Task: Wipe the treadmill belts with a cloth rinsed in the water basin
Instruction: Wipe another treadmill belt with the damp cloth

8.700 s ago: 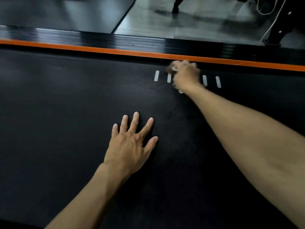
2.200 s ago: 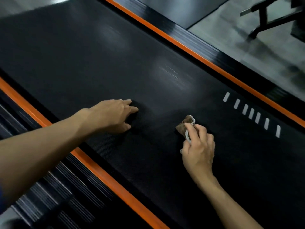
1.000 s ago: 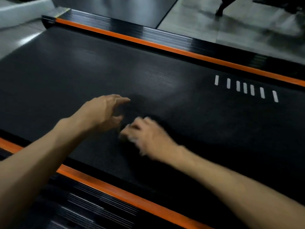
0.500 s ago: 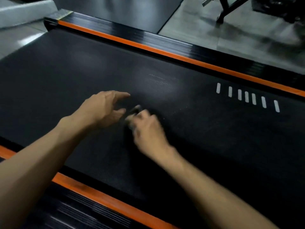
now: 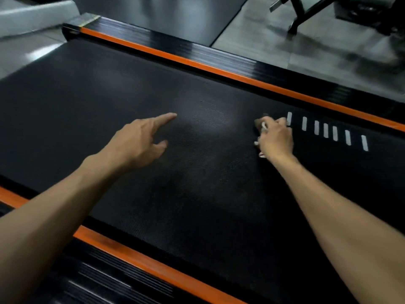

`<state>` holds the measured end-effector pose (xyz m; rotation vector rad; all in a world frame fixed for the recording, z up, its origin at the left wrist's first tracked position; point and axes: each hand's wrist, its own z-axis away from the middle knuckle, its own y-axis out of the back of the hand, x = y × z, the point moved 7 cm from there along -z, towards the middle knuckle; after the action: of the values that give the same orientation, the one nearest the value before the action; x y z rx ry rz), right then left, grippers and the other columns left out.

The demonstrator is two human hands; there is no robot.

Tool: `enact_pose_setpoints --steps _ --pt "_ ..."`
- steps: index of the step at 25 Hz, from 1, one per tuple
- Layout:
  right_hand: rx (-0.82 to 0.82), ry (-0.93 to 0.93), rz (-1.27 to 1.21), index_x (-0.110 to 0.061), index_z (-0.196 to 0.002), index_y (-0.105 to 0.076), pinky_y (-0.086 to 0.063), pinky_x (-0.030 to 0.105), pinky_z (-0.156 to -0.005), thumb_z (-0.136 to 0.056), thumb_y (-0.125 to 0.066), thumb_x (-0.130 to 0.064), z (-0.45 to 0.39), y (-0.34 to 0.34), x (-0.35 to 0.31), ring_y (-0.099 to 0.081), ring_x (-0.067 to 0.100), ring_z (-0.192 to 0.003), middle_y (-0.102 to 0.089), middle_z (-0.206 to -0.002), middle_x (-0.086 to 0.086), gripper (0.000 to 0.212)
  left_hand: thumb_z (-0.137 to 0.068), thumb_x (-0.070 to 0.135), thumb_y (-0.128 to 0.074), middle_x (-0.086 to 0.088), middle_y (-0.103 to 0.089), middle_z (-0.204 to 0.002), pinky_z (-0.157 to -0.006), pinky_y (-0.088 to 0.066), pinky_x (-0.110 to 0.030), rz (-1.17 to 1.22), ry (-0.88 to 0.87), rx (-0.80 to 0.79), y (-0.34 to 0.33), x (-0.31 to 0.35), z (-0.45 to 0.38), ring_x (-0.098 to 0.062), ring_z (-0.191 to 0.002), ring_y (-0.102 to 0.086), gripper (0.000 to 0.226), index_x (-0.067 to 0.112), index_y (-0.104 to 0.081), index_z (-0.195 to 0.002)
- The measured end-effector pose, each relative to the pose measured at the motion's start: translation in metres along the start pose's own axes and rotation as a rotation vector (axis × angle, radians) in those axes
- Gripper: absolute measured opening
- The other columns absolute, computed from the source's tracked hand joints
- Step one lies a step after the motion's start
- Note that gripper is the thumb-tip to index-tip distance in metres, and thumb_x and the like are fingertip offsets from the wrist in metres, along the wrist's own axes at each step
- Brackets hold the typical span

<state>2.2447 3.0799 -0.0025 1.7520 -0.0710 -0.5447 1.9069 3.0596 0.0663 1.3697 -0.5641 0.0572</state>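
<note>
A black treadmill belt (image 5: 197,194) fills the view, edged by orange strips on both sides. My right hand (image 5: 275,138) grips a small brown cloth (image 5: 260,123) with a white edge and holds it down on the belt, just left of a row of white marks (image 5: 326,130). Most of the cloth is hidden under the fingers. My left hand (image 5: 140,143) hovers low over the middle of the belt with the forefinger stretched out and the other fingers loosely bent; it holds nothing. No water basin is in view.
Ribbed black side rails (image 5: 219,55) run outside the orange strips (image 5: 140,263). Grey floor and the black legs of other gym equipment (image 5: 300,12) lie beyond the far rail. A pale grey part of a machine (image 5: 37,16) sits at the top left.
My right hand has swept the cloth to the right across the belt, from beside my left hand to the white marks. My left hand has stayed about where it was.
</note>
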Motion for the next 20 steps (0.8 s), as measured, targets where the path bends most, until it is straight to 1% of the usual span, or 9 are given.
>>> enact_pose_setpoints --steps 2,4,8,9,11,13,15,17,20 --pt "0.021 0.06 0.026 -0.021 -0.127 -0.054 -0.049 0.047 -0.089 -0.094 -0.051 -0.016 0.026 -0.001 -0.037 -0.053 0.037 -0.105 -0.042 -0.132 0.016 0.034 -0.093 0.03 -0.059 -0.001 -0.053 -0.141 -0.098 -0.049 -0.045 0.005 0.01 0.004 0.001 -0.001 -0.002 -0.024 -0.111 -0.061 0.069 0.049 -0.021 -0.148" --pt "-0.043 0.28 -0.061 -0.024 -0.122 -0.057 -0.051 0.042 -0.081 -0.092 -0.052 -0.018 0.089 -0.019 -0.101 -0.056 0.036 -0.095 -0.046 -0.124 0.013 0.03 -0.093 0.03 -0.059 0.0 -0.049 -0.145 -0.098 -0.048 -0.045 -0.005 0.042 -0.006 0.0 -0.001 -0.004 -0.025 -0.113 -0.059 0.067 0.047 -0.024 -0.148" --pt "-0.286 0.852 -0.262 -0.022 -0.116 -0.057 -0.051 0.038 -0.064 -0.085 -0.063 -0.018 0.245 -0.019 -0.201 -0.053 0.031 -0.078 -0.055 -0.104 0.013 0.032 -0.093 0.03 -0.058 0.0 -0.053 -0.138 -0.085 -0.05 -0.037 -0.026 0.051 -0.068 -0.009 0.002 -0.002 -0.018 -0.086 -0.057 0.062 0.045 -0.03 -0.147" --pt "-0.359 0.934 -0.256 -0.022 -0.12 -0.059 -0.049 0.038 -0.065 -0.085 -0.064 -0.021 0.244 -0.021 -0.204 -0.051 0.031 -0.081 -0.055 -0.108 0.013 0.035 -0.093 0.03 -0.059 0.0 -0.054 -0.138 -0.085 -0.049 -0.037 -0.027 0.048 -0.065 -0.01 0.002 -0.002 -0.018 -0.088 -0.057 0.061 0.044 -0.032 -0.146" --pt "-0.295 0.999 -0.102 -0.025 -0.126 -0.06 -0.046 0.039 -0.068 -0.075 -0.076 -0.027 0.192 -0.029 -0.187 -0.052 0.031 -0.085 -0.053 -0.113 0.011 0.053 -0.093 0.03 -0.06 0.0 -0.053 -0.14 -0.091 -0.049 -0.038 -0.018 0.062 -0.04 -0.008 -0.004 -0.002 -0.02 -0.097 -0.059 0.059 0.043 -0.036 -0.145" --pt "-0.134 0.772 0.056 -0.029 -0.126 -0.058 -0.05 0.039 -0.073 -0.08 -0.073 -0.027 0.096 -0.03 -0.134 -0.056 0.031 -0.09 -0.051 -0.116 0.01 0.049 -0.093 0.032 -0.059 0.0 -0.052 -0.141 -0.092 -0.049 -0.039 -0.029 0.085 -0.064 -0.012 -0.01 0.001 -0.016 -0.092 -0.055 0.058 0.043 -0.035 -0.145" --pt "0.023 0.305 0.131 -0.025 -0.124 -0.059 -0.053 0.04 -0.081 -0.097 -0.05 -0.022 -0.003 -0.004 -0.047 -0.058 0.033 -0.094 -0.051 -0.12 0.014 0.029 -0.094 0.032 -0.058 0.0 -0.054 -0.137 -0.089 -0.049 -0.037 -0.037 0.099 -0.104 -0.018 -0.014 0.006 -0.012 -0.087 -0.05 0.057 0.044 -0.034 -0.145" --pt "0.078 -0.082 0.088 -0.018 -0.127 -0.056 -0.047 0.045 -0.092 -0.098 -0.046 -0.02 -0.045 0.016 0.021 -0.054 0.041 -0.109 -0.047 -0.128 0.021 0.031 -0.095 0.033 -0.057 -0.001 -0.056 -0.132 -0.089 -0.049 -0.038 -0.023 0.115 -0.105 -0.017 -0.017 0.007 -0.013 -0.089 -0.049 0.057 0.044 -0.034 -0.146" --pt "0.026 -0.025 0.105 -0.02 -0.128 -0.055 -0.044 0.046 -0.095 -0.094 -0.05 -0.015 -0.029 -0.004 -0.022 -0.05 0.041 -0.112 -0.042 -0.134 0.019 0.035 -0.095 0.032 -0.057 -0.002 -0.058 -0.127 -0.09 -0.052 -0.041 0.021 0.153 -0.077 -0.01 -0.022 0.002 -0.016 -0.083 -0.051 0.055 0.043 -0.036 -0.144"
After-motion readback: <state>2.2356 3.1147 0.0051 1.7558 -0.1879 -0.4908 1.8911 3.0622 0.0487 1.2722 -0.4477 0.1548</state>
